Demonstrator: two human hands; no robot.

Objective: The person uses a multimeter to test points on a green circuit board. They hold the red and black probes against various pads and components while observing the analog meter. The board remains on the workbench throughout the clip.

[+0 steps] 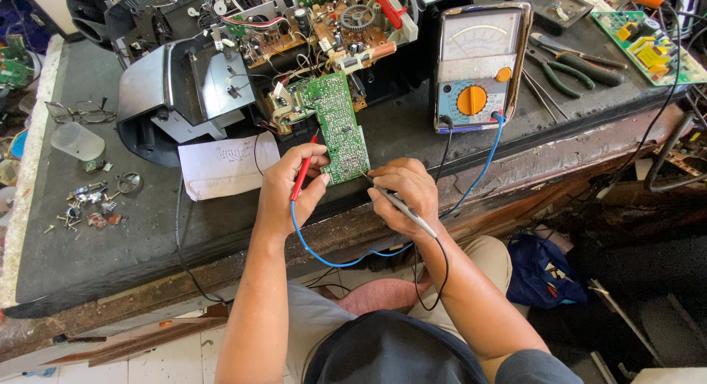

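Note:
A green circuit board (337,126) stands tilted at the front of an opened electronic device (294,53) on the dark workbench (96,244). My left hand (289,189) grips a red test probe (303,167) whose tip points up at the board's left edge. My right hand (403,194) holds a grey-black probe (401,205) with its tip against the board's lower right corner. A blue lead (324,255) and a black lead (444,262) run from the probes toward an analog multimeter (477,64) with an orange dial.
A white paper (221,167) lies left of my left hand. Loose screws and small parts (92,203), spectacles (81,111) and a plastic cup (76,141) lie at the left. Pliers (571,64) and another green board (648,45) rest at the right.

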